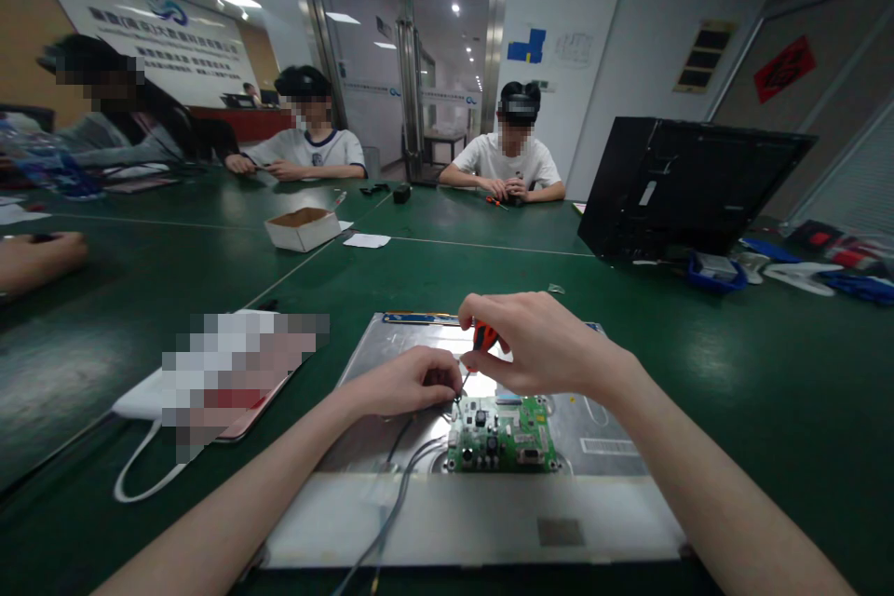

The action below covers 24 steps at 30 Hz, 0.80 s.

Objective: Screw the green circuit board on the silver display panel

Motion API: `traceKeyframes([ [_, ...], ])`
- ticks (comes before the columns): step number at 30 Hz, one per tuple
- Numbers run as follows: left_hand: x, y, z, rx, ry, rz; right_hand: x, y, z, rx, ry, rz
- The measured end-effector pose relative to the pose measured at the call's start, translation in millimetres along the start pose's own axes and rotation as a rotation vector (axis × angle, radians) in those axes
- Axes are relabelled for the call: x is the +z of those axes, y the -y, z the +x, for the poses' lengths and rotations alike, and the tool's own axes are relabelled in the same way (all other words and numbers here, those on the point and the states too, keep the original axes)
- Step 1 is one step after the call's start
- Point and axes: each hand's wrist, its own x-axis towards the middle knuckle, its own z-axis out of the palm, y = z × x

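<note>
A silver metal display panel (412,512) lies face down on the green table (733,363) in front of me. On it sits a green circuit board (504,436) with thin cables (398,494) running off to the lower left. My right hand (541,343) is closed around an orange-handled screwdriver (483,335) whose tip points down at the board's upper left corner. My left hand (409,382) is pinched shut beside that tip, near the cables; what it pinches is too small to make out.
A black monitor back shell (684,186) stands at the right, with tools and parts (803,265) beyond it. An open cardboard box (302,228) sits mid-table. A white item with a cord (150,447) lies at my left. Three people sit across the table; another person's hand (38,259) rests at far left.
</note>
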Motion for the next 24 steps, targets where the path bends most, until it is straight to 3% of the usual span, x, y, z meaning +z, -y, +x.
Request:
traceKeyframes([
  [10, 1.9, 1.1, 0.3, -0.044, -0.007, -0.044, 3.4, -0.2, 4.7, 0.043, -0.01, -0.073],
  [17, 1.2, 2.5, 1.0, -0.03, 0.006, -0.069, 0.9, -1.2, 1.2, -0.044, -0.025, 0.038],
  [24, -1.3, 1.3, 1.9, -0.056, 0.043, -0.083, 2.4, -2.6, 5.3, 0.021, -0.028, -0.048],
])
